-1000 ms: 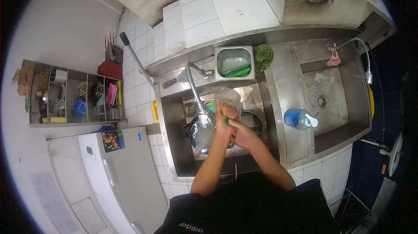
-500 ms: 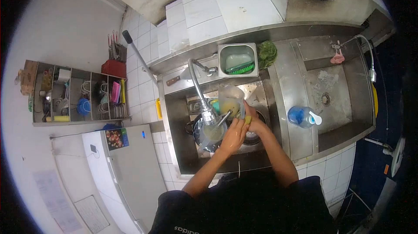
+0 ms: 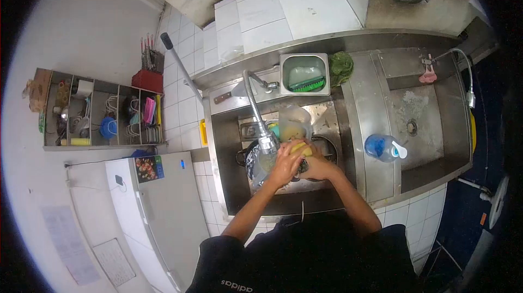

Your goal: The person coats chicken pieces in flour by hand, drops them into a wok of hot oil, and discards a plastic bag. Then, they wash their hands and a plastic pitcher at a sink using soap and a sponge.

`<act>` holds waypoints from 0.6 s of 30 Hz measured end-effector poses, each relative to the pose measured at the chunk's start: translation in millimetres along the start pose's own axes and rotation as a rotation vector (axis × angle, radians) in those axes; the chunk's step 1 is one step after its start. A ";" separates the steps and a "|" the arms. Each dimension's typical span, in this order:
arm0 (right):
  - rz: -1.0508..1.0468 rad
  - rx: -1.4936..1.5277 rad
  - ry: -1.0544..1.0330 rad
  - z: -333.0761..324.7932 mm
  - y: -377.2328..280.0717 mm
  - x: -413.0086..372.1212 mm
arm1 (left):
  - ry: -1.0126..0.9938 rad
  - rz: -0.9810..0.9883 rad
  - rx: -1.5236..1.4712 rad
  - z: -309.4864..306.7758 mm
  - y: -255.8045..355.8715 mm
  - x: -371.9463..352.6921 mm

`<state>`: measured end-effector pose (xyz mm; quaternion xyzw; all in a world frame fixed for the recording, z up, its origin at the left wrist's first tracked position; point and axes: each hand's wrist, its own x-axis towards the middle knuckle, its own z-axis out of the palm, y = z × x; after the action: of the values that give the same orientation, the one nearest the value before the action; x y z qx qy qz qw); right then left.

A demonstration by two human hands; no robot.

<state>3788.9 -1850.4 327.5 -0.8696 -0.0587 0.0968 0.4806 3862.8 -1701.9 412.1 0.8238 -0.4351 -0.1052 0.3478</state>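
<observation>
Over the left basin, my left hand is closed round a yellow sponge. My right hand presses against it from the other side, its fingers wrapped round something mostly covered. A dark, shiny end of that thing, probably a metal utensil, pokes out between the palms. Just beyond the hands is a translucent plastic container. The flexible faucet hangs beside my left hand, its spout above a clear vessel. A round pan lies partly hidden under my right hand.
A steel tub with a green brush stands on the back ledge, beside a green scouring pad. A wooden-handled scraper lies left of it. A blue soap pump bottle stands on the divider before the right basin.
My hands have come together around the sponge and the metal piece, which pointed toward the faucet before and is now mostly covered. The whole view has shifted slightly.
</observation>
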 end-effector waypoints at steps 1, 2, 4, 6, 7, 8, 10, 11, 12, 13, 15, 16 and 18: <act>0.002 0.014 -0.035 -2.9 -2.4 -6.0 | 0.022 -0.045 -0.029 2.3 -2.7 1.5; 0.006 0.013 -0.036 -6.4 -4.7 -9.6 | 0.016 -0.060 -0.030 3.6 -5.9 3.5; 0.173 -0.014 -0.066 -16.7 -13.4 -12.5 | 0.015 -0.085 -0.071 6.0 -14.9 6.1; 0.208 0.007 -0.085 -41.0 -43.7 -18.9 | 0.010 -0.110 -0.111 11.6 -36.1 3.6; 0.247 0.028 -0.101 -51.7 -59.2 -21.5 | 0.073 -0.206 -0.120 16.3 -54.9 0.4; 0.249 0.026 -0.100 -58.2 -72.2 -22.4 | 0.137 -0.300 -0.132 14.8 -62.3 2.3; 0.109 -0.022 -0.062 -64.1 -89.5 -24.9 | 0.157 -0.422 -0.261 7.5 -69.2 1.7; 0.114 -0.021 -0.060 -60.3 -84.4 -26.1 | 0.158 -0.513 -0.341 -0.4 -60.1 5.9; 0.111 -0.071 -0.090 -52.6 -75.9 -26.3 | 0.166 -0.606 -0.419 -8.4 -51.0 10.2; 0.109 -0.099 -0.103 -51.2 -73.3 -25.6 | 0.161 -0.602 -0.420 -7.1 -47.5 8.9; 0.069 -0.097 -0.151 -48.3 -70.2 -24.8 | 0.059 -0.330 -0.515 -3.0 -38.9 3.9; 0.050 -0.081 -0.176 -45.4 -69.3 -24.0 | -0.098 -0.254 -0.567 -11.6 -21.0 7.1; 0.100 0.277 -0.378 -37.8 -64.4 -20.1 | -0.171 -0.177 -0.530 -13.1 -6.4 6.7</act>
<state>3777.2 -1851.3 403.9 -0.7637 -0.0907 0.2888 0.5703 3877.2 -1698.5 418.3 0.7271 -0.3466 -0.3140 0.5026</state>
